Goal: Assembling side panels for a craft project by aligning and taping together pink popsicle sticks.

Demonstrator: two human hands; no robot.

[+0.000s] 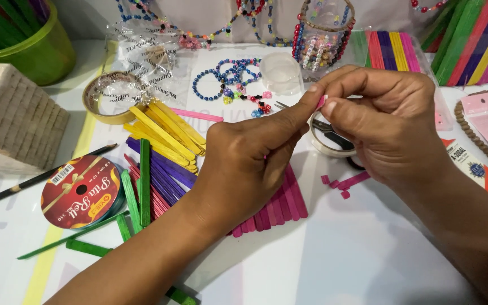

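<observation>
My left hand (249, 164) and my right hand (385, 124) meet above the white table, fingertips pinched together on a small pink stick piece (320, 102). Only a sliver of that piece shows between the fingers. Under my left hand lies a row of pink craft sticks (280, 209) side by side. Several cut pink bits (345, 183) lie on the table below my right hand. Scissors (329, 131) rest across a white tape roll (326, 146), partly hidden by my right hand.
Yellow sticks (168, 134), purple sticks (168, 166) and green sticks (142, 183) lie left of centre. A red ribbon spool (80, 192), a pencil (52, 172), a clear tape roll (111, 97), a wooden stick block (12, 118), bead bracelets (230, 76) and a green tub (35, 45) surround them.
</observation>
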